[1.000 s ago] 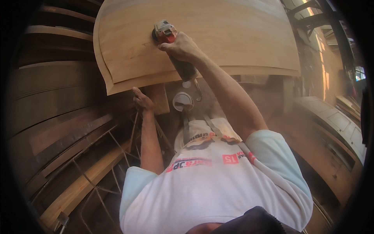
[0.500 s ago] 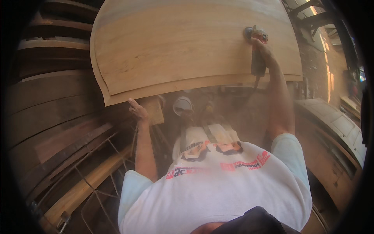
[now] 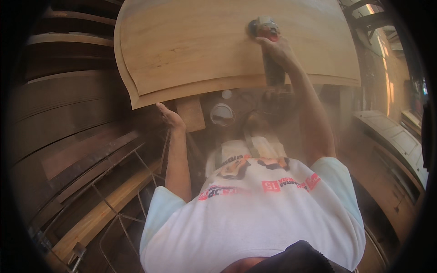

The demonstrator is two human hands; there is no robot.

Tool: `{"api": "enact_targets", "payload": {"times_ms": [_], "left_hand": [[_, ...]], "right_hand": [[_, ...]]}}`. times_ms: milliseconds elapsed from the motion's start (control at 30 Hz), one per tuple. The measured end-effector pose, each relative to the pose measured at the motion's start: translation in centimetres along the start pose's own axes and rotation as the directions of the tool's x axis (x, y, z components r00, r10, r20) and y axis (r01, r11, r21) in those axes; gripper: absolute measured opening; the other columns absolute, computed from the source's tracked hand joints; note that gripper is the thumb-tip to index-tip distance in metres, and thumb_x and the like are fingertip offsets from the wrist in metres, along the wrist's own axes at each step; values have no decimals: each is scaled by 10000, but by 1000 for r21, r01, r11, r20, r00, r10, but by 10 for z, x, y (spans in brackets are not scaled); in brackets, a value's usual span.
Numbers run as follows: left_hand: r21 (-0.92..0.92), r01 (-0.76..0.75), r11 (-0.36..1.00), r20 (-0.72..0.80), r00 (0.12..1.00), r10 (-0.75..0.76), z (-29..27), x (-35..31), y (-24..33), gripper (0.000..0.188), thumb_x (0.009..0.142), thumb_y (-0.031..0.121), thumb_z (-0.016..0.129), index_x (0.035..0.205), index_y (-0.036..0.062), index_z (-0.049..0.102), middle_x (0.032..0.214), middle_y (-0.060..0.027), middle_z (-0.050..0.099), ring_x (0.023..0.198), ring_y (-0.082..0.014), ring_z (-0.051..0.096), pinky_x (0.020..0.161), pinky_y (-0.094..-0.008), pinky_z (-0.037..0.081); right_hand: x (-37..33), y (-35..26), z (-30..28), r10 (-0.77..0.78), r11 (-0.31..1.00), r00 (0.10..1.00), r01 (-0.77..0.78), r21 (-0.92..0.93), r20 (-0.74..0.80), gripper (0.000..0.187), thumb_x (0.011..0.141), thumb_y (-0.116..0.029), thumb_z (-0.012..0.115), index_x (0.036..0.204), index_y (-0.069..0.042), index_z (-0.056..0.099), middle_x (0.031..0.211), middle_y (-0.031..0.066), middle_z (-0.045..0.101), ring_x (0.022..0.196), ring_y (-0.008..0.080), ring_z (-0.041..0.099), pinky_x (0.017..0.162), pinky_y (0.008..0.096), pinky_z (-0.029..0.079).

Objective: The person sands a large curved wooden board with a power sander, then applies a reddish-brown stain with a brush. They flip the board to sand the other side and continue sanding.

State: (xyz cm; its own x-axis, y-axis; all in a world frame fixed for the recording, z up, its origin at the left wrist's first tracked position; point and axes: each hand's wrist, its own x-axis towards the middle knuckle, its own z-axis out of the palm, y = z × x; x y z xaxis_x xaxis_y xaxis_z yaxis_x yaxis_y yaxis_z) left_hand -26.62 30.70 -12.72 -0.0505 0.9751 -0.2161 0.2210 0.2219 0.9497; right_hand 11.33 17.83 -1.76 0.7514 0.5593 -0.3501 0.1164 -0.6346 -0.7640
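Observation:
A large pale wooden panel (image 3: 205, 54) with a stepped, curved border spans the upper middle. My right hand (image 3: 280, 50) is closed around an angle grinder (image 3: 274, 70), its head and round disc lying against the panel face right of the middle. The grinder's body points back toward me. At the panel's near left corner is my left hand (image 3: 173, 119), fingers stretched out and their tips at the edge. Whether they press on the edge or reach beneath it I cannot tell.
Dust hangs below the panel. A wooden block (image 3: 191, 113) and a round white container (image 3: 222, 114) are under its near edge. Stacked boards (image 3: 63, 100) and a bent metal frame (image 3: 119, 214) fill the left; a white panelled door (image 3: 396, 136) leans at the right.
My right hand has moved the grinder leftward and slightly farther away across the panel. My left hand stays by the near left corner; the whole view has shifted a little.

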Motion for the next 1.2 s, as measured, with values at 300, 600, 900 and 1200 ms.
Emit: {"api": "enact_targets", "payload": {"times_ms": [300,600,900,1200], "left_hand": [[9,25,1000,120,992,-26,-4,-3,2,859,1080,615,198,1546,-92,336,1607,-274,357,1487,-381,363,1226,-419,294],[153,12,988,98,995,-27,-1,-8,22,711,1094,492,384,1481,-101,452,1503,-206,504,1381,-307,491,1159,-383,371],[-57,4,998,41,999,-2,3,2,3,731,1097,494,378,1457,-137,457,1532,-259,481,1430,-334,466,1184,-394,356],[-159,138,977,150,982,-115,-16,4,-14,841,1082,598,330,1601,-54,220,1685,-173,210,1544,-287,232,1263,-394,179]], "right_hand": [[-71,-89,139,-136,987,966,151,-53,220,577,807,-421,766,1195,-4,674,963,196,735,932,325,720,839,418,550],[-64,28,-2,-42,999,999,43,34,-2,568,844,-454,745,1199,-15,682,947,94,704,879,208,659,802,363,515],[-87,138,-109,171,968,948,-110,227,-267,520,833,-434,784,1153,-27,733,980,49,715,917,146,659,814,307,508],[-135,-5,41,13,998,1000,-12,67,-16,569,850,-454,744,1199,-8,690,987,75,694,920,169,649,815,329,513]]}}
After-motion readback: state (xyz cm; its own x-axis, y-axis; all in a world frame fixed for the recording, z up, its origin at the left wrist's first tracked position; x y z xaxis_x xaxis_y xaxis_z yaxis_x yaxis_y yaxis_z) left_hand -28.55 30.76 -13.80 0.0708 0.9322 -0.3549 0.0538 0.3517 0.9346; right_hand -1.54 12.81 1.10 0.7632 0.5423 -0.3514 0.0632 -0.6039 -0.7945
